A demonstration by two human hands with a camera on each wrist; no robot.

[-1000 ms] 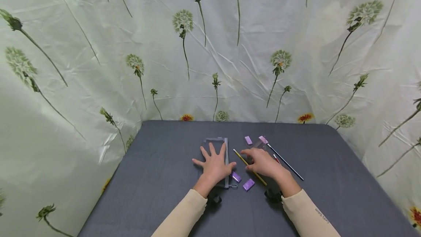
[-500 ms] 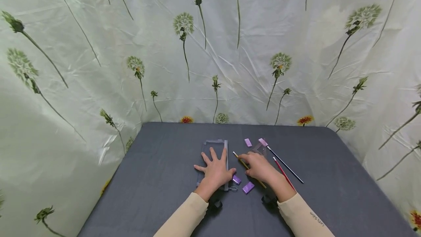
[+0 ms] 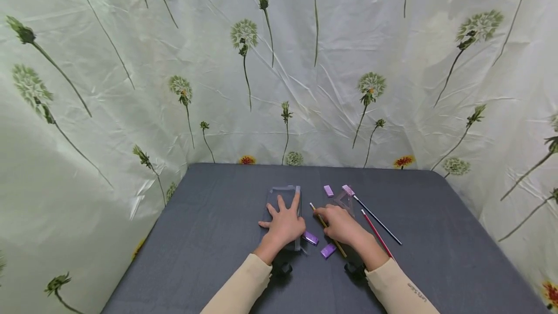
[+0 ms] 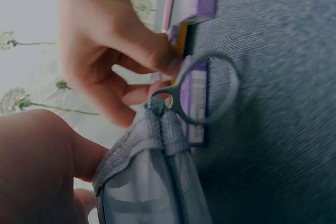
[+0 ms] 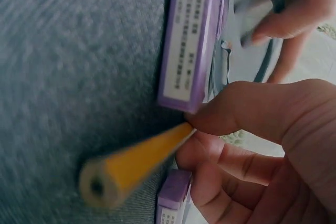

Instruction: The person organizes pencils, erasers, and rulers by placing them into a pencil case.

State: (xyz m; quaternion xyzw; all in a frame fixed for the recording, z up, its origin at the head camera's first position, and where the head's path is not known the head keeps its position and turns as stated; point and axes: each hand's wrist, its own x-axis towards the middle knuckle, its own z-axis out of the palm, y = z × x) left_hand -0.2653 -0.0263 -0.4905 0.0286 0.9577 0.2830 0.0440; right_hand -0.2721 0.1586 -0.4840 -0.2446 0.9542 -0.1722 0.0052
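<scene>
My left hand (image 3: 283,224) lies with its fingers spread over a clear zip pouch (image 3: 279,192), on the left of the group of things. In the left wrist view the pouch's grey zipper end stands up close to the camera, with a ring pull (image 4: 233,87) on it. My right hand (image 3: 342,226) pinches a yellow pencil (image 5: 144,158) between thumb and fingers; its blunt end points at the right wrist camera. Between the hands are two small purple blocks, one (image 3: 311,238) by the left thumb and another (image 3: 328,250) nearer me. Printed labels show on their sides.
Beyond the right hand lie a purple block (image 3: 328,191), another pinkish one (image 3: 348,190) and a clear triangular ruler (image 3: 345,201). A red pencil (image 3: 376,230) and a dark pencil (image 3: 379,221) lie to the right on the grey table (image 3: 209,236). A floral curtain (image 3: 209,62) surrounds the table.
My right hand has come down and left onto the yellow pencil, which has shifted slightly. The left thumb has drawn in toward the pouch, and its zipper edge has moved a little left.
</scene>
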